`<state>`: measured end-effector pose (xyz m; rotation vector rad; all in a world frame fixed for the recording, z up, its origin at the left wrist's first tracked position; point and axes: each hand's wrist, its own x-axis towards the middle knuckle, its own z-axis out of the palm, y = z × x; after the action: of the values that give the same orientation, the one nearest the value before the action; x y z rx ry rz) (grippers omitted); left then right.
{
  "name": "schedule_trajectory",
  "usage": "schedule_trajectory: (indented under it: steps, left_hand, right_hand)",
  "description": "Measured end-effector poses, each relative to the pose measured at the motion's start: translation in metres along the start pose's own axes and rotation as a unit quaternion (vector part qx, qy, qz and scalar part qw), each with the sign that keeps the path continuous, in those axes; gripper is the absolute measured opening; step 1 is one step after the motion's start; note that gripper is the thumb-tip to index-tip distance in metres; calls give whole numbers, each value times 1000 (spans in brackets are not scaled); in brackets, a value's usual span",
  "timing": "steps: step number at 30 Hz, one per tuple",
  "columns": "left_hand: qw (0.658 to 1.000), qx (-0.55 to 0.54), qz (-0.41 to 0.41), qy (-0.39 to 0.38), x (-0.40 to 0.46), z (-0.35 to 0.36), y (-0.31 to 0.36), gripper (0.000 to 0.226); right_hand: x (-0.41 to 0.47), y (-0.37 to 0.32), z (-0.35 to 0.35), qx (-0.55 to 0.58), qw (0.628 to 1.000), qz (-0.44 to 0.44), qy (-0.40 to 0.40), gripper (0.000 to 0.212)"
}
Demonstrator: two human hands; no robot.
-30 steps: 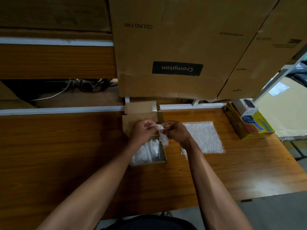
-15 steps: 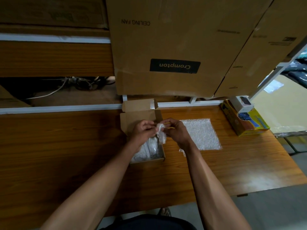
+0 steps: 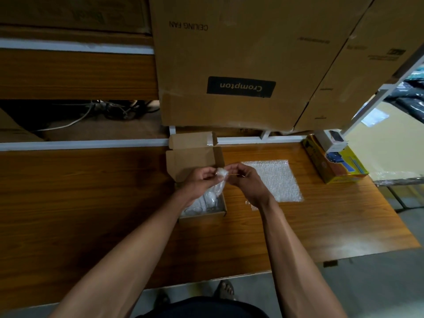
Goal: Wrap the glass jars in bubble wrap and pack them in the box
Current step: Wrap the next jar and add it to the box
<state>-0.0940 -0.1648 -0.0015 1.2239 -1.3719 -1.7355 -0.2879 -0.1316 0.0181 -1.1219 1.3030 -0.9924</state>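
Pinching wrap point(image 3: 221, 174) top: left hand point(image 3: 202, 180) and right hand point(image 3: 246, 180) fingers curled on it, above box point(image 3: 195, 157) near worktop's far edge.

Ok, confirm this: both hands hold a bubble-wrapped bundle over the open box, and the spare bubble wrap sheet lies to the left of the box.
One detail is wrong. In the head view the spare bubble wrap sheet lies to the right of the open box, not left. Both hands, left and right, do hold the wrapped bundle over it.
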Motion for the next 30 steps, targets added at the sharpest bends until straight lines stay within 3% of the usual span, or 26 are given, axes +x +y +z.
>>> schedule_trajectory:
  steps: [8,13,19,23,27,30]
  left_hand:
    - [976,209,55,-27,2,-7,7,30]
    - [923,367,109,-43,7,-10,16,31]
    - [916,382,117,-39,11,-12,21,35]
    - [918,375,126,-31,15,-16,17,44]
    - [907,395,137,44,20,-18,1,52]
    - [890,414,149,123,21,-22,-21,41]
  right_hand:
    - [-1,-23,-13,-40,995,93,-21,23]
    - [1,-28,-9,-250,964,81,-45,37]
    - [13,-19,8,-405,913,40,-27,50]
    - [17,-7,13,-426,904,24,-19,38]
    - [19,12,16,-411,911,13,23,24]
    - [18,27,16,-388,919,14,69,21]
